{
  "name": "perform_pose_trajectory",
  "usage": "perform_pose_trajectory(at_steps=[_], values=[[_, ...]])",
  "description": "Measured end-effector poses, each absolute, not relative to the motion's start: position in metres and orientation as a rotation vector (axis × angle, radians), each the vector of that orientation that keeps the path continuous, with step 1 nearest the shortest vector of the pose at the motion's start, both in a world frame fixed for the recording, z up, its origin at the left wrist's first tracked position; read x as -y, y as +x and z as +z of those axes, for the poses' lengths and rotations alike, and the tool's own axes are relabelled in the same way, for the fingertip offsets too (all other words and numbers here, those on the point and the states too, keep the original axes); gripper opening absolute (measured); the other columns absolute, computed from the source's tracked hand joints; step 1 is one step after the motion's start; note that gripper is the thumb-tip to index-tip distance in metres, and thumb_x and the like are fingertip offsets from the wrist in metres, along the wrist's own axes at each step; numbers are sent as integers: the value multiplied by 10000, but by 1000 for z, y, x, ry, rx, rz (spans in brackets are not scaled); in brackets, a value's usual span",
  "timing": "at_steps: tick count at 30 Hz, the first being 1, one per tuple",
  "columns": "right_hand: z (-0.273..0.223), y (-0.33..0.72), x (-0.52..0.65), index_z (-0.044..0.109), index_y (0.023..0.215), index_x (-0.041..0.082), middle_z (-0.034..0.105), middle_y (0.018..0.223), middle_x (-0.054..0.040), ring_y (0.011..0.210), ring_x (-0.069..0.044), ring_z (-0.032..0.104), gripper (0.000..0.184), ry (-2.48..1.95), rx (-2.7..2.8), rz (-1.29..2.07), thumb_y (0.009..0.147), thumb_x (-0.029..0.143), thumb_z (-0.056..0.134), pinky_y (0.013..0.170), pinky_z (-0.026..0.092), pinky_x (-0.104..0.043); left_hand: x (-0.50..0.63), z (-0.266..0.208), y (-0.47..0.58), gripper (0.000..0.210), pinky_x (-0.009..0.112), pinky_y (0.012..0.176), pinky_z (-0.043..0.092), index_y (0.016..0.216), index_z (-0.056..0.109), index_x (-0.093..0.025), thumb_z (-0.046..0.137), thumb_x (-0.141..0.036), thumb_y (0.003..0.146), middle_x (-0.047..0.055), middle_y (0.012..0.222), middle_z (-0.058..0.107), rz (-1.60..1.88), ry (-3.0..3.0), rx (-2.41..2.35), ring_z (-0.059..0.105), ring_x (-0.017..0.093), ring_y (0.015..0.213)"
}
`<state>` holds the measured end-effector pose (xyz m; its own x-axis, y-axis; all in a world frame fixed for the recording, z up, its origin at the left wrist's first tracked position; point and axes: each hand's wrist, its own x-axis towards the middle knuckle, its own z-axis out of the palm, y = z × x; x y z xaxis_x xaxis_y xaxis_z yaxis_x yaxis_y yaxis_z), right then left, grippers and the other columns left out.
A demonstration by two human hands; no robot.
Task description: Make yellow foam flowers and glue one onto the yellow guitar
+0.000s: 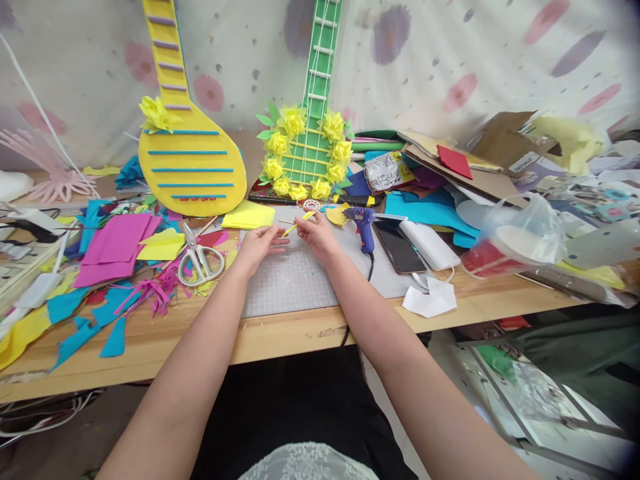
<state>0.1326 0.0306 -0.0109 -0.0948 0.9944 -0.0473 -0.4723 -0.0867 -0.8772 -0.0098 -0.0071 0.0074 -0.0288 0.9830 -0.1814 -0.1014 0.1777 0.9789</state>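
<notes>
Head view, as seen from beside the worker.

Item: one slim, slightly bent yellow paper strip [291, 231], held in the air above the far part of a grey gridded cutting mat [285, 287], between the two hands. Right hand [318, 233]: fingers pinched on the strip. Left hand [261, 245]: fingers half curled at the strip's left end; whether they grip it, I cannot tell.

Supporting surface: one light wooden counter [295, 339], the mat lying upon it.

Left of the mat: one pair of scissors with pale looped handles [201, 263], blades pointing away; a stack of flat magenta paper sheets [117, 247]; assorted blue paper scraps [114, 339], scattered toward the near edge.

At the mat's far left corner: one folded pad of bright yellow paper [249, 216].

Right of the hands: one blue-purple glue gun with black cord [363, 230]; one dark-screened smartphone [399, 247]; one white rectangular block [429, 243] beside it; one creased white paper piece [430, 298], nearer.

Far side, both upright: one yellow guitar-shaped piece with blue bars [190, 163], left; one green guitar-shaped piece ringed with yellow paper flowers [306, 157], right of it. Behind both: one pale flower-printed sheet [240, 60].
</notes>
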Motion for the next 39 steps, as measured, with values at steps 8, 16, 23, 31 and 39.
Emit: perform_pose_trajectory(at_steps=[8,16,23,31,39], values=[[-12,131,-31,433,900,230,586,633,74,473,-37,440,496,-900,846,1470,540,293,769,474,346,-168,5,-3,-18,354,231,549,531,855,709,-137,736,-403,623,81,868,717,1005,1296,-1325,689,202,780],[-13,132,-30,444,977,221,592,628,75,473,-50,445,536,-910,930,1473,536,260,744,482,334,-191,4,-6,-17,244,237,541,531,800,698,-127,695,-337,674,103,861,720,984,1236,-1363,692,190,729],[-8,133,-27,419,1029,226,598,649,81,463,-53,427,590,-877,955,1516,532,260,737,476,318,-201,4,-5,-16,189,234,532,528,780,670,-106,664,-277,700,115,804,720,1021,1118,-1361,692,188,699],[-12,129,-27,395,1035,243,533,623,105,489,-53,455,619,-917,924,1551,539,267,765,498,339,-190,5,-3,-16,197,231,525,525,759,674,-109,704,-277,659,108,789,720,1021,1091,-1323,693,194,701],[-17,127,-30,343,1164,245,561,667,92,495,-58,474,767,-944,894,1546,517,183,749,474,361,-181,5,-6,-13,293,272,559,539,749,682,-115,768,-351,597,100,751,714,1011,1152,-1365,690,207,701]])
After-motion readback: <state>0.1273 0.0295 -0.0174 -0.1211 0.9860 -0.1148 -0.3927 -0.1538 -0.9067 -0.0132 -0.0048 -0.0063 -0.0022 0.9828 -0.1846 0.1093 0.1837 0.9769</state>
